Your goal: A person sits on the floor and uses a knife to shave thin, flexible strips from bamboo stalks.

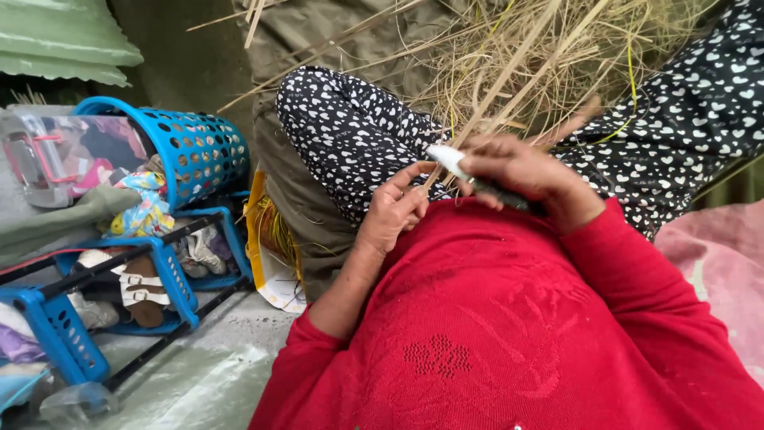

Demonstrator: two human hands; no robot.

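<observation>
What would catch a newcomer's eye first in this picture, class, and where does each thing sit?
The bright red sweater fills the bottom of the view. Just above it, both hands meet: the right hand grips a white-tipped tool against a straw stalk, and the left hand touches the stalk beside it. A pile of dry straw lies on the lap, and a blue perforated basket stands at left.

Grey, plastic-covered floor (199, 374) near left. Blue rack (171, 279) of shoes and sandals at left, blue perforated basket (199, 147) tipped on its side above. Green corrugated sheet (64, 40) far left. Pink cloth (724, 263) at right. Soft, even daylight.
</observation>
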